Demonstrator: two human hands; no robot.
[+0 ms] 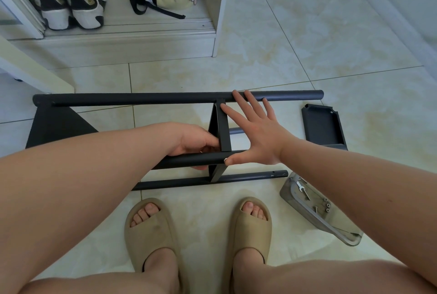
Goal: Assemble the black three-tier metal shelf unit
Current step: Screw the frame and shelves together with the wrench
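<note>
end tier point(56, 125), middle tier point(223, 128) seem mounted | third tier point(322, 125) loose | left hand point(191, 143) grips near pole point(194, 159) | right hand point(257, 135) fingers point(238, 99) splayed flat

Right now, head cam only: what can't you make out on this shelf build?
All head view.
1. Joint of middle panel and near pole: covered by left hand and right hand.
2. End panel: lower part behind the left forearm.
3. Small hardware in clear tray: too small to count or identify.
4. Loose panel: near edge behind the right forearm.
</note>
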